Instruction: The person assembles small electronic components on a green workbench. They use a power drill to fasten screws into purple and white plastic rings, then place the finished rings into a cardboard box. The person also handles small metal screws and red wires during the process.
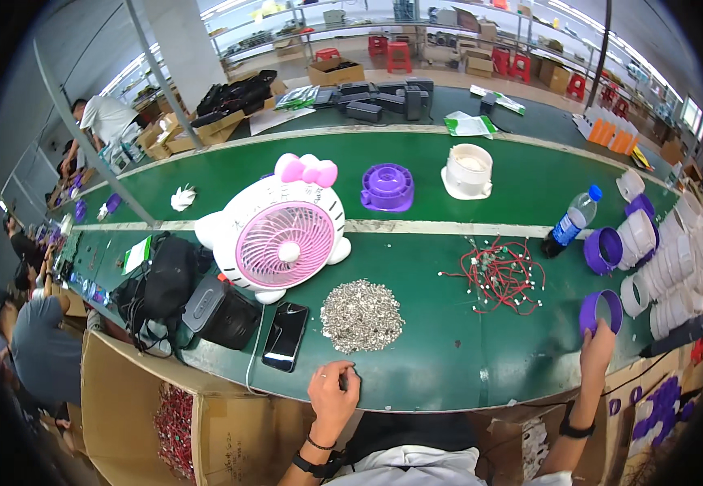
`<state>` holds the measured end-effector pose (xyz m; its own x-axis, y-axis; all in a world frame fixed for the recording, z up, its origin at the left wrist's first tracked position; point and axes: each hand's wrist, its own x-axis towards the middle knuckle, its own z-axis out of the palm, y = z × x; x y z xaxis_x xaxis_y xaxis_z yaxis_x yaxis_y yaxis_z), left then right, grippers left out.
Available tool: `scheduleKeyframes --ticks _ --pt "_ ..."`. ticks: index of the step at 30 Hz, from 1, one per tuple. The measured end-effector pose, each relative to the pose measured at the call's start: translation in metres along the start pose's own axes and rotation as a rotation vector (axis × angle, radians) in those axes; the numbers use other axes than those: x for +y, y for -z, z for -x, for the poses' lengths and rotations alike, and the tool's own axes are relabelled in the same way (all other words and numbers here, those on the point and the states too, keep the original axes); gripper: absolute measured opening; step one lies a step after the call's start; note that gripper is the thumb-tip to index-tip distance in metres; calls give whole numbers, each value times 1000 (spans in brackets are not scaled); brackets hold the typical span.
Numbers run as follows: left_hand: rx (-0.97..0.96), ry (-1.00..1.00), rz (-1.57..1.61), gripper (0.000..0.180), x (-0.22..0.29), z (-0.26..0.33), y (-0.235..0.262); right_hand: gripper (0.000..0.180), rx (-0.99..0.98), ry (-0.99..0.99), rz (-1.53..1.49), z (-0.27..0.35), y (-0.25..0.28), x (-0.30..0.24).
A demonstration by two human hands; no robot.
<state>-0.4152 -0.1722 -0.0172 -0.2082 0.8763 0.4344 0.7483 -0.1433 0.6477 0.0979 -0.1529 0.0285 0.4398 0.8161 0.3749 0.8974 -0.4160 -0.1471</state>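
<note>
My right hand [598, 350] grips the near rim of a purple plastic round housing [592, 317] at the table's right side. Stacked white ring housings [667, 271] and another purple housing [602, 250] stand just beyond it. At the table's front edge, my left hand [334, 397] has its fingers curled in; whatever they may hold is hidden. Just past that hand lies a heap of small metal screws [362, 315]. A tangle of red wires [500, 274] with white connectors spreads between the two hands' sides, farther back.
A pink-and-white cat-shaped fan [288, 243], a phone [286, 335] and a black speaker-like box [220, 313] stand left. Farther back are a purple base [388, 187] and a white base [467, 171]. A bottle [572, 221] stands right. An open carton [197, 405] sits below the left edge.
</note>
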Motion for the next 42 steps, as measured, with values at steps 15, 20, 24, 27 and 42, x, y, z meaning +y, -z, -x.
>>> scheduleKeyframes --ticks 15,20,24,27,42 --pt "14 49 -7 12 6 -3 -2 22 -182 813 -719 -167 -55 -414" --pt "29 114 -4 12 8 -2 -2 29 -206 735 -485 -197 -95 -454" --pt "48 90 -22 13 5 -1 -1 28 -219 690 -377 -201 -90 -463" --pt "41 87 -23 13 7 -3 -1 29 -215 716 -323 -206 -102 -467" --pt "27 88 -24 13 8 -5 2 32 -268 658 -228 -217 -108 -458"
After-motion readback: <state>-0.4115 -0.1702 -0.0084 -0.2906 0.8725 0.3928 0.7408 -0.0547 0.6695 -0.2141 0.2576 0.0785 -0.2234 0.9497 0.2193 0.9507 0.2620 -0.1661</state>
